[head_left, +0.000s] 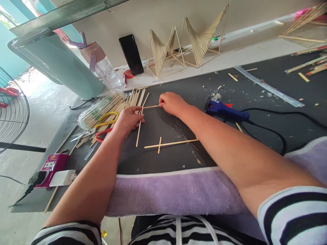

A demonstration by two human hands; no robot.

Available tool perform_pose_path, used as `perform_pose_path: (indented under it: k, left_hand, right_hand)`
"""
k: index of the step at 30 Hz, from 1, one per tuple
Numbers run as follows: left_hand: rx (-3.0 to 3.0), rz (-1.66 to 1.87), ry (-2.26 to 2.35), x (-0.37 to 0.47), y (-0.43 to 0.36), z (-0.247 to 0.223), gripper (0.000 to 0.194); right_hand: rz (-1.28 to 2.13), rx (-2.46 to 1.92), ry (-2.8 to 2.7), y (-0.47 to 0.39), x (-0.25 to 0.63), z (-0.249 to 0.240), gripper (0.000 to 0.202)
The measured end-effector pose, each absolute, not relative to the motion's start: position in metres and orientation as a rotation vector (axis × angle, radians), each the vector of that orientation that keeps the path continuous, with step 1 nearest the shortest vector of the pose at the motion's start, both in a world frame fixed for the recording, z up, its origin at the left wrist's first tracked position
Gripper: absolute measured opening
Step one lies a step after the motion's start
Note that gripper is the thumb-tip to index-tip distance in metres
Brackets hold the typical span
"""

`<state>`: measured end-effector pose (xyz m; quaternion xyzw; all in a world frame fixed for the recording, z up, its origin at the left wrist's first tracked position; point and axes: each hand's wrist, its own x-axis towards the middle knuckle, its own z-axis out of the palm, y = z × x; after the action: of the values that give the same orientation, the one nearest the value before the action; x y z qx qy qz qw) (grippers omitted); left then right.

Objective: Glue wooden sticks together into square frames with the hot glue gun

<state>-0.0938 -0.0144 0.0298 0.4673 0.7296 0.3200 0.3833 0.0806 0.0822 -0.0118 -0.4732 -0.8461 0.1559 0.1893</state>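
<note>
Between my two hands a thin wooden stick (151, 107) runs roughly level above the dark mat. My left hand (130, 119) pinches its left end, where it meets a longer slanting stick (139, 131). The fingers of my right hand (170, 102) are closed on the right end. Nearer to me, a long stick (173, 144) lies on the mat with a short stick (159, 145) crossing it near its left end. Its right end is partly hidden by my right forearm.
Scissors (106, 124) and a bag of sticks (100, 109) lie left of my hands. A blue glue gun (227, 111) with a cord rests at the right. Behind stand a phone (131, 54), a bottle (102, 66), a pitcher (58, 64) and stick structures (204, 41).
</note>
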Motion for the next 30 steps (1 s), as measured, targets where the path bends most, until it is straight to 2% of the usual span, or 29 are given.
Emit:
perform_pose_path:
  k: [30]
  left_hand:
    - [1.209, 0.829, 1.856, -0.0969, -0.0135, 0.0265, 0.055]
  right_hand:
    - [0.494, -1.325, -2.382, 0.0806, 0.0816, -0.0090, 0.014]
